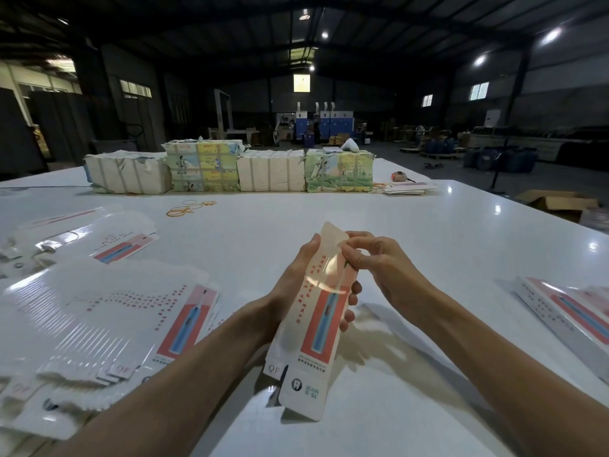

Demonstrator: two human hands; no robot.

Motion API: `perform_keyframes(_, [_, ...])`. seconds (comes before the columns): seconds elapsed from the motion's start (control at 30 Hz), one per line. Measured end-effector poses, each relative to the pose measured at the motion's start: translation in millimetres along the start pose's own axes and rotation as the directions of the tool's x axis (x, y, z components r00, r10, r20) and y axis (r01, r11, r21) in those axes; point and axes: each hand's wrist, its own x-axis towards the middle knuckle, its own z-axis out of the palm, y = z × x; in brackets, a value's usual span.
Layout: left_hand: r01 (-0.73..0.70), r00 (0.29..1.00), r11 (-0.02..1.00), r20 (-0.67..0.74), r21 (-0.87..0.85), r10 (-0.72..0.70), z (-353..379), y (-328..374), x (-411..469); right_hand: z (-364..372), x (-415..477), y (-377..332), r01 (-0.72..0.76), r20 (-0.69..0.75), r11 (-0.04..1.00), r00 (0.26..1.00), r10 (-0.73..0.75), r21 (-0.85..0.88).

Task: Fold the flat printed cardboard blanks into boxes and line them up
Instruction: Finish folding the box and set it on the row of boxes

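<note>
A long white cardboard box [311, 328] printed with a red panel and a blue toothbrush stands tilted above the white table [412, 245]. My left hand [296, 278] grips it around the middle, fingers wrapping round its right side. My right hand [372, 258] pinches the box's upper right edge just below the open top flap. A fanned stack of flat printed blanks [108, 318] lies at the left. A folded box [566, 311] lies at the right edge.
More blanks [99, 239] lie at the far left. Rubber bands [189, 207] are scattered past them. Four wrapped bundles [230, 171] line the table's far side, with flat cards [408, 188] beside them. An open carton [557, 202] sits on the floor at the right.
</note>
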Motion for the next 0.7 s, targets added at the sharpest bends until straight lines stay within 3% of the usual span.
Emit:
perform_keyframes(0.13, [0.03, 1.0, 0.999, -0.005, 0.013, -0.03, -2, -4, 0, 5, -2, -7, 0.061, 0.004, 0.97, 0.998, -0.062, -0.235])
perform_keyframes(0.2, [0.013, 1.0, 0.999, -0.003, 0.03, -0.013, -2, -4, 0, 4, -2, -9, 0.078, -0.002, 0.963, 0.997, -0.081, -0.258])
perform_keyframes(0.33, [-0.007, 0.998, 1.0, 0.062, 0.0, 0.007, 1, 0, 1, -2, -4, -11, 0.065, -0.011, 0.993, 0.998, -0.067, -0.098])
perform_keyframes(0.5, [0.098, 0.994, 0.995, -0.034, -0.035, -0.1, 11, -4, 8, 4, -6, -9, 0.057, -0.013, 0.99, 0.998, -0.056, 0.131])
perform_keyframes(0.63, [0.035, 0.996, 0.978, -0.071, -0.207, -0.051, -2, -7, 8, 16, -6, 0, 0.065, -0.06, 0.993, 0.996, -0.06, 0.096])
perform_keyframes(0.7, [-0.018, 0.996, 0.954, -0.084, -0.299, -0.008, -12, -7, 6, 21, -8, 6, 0.017, -0.008, 0.997, 1.0, -0.016, 0.069])
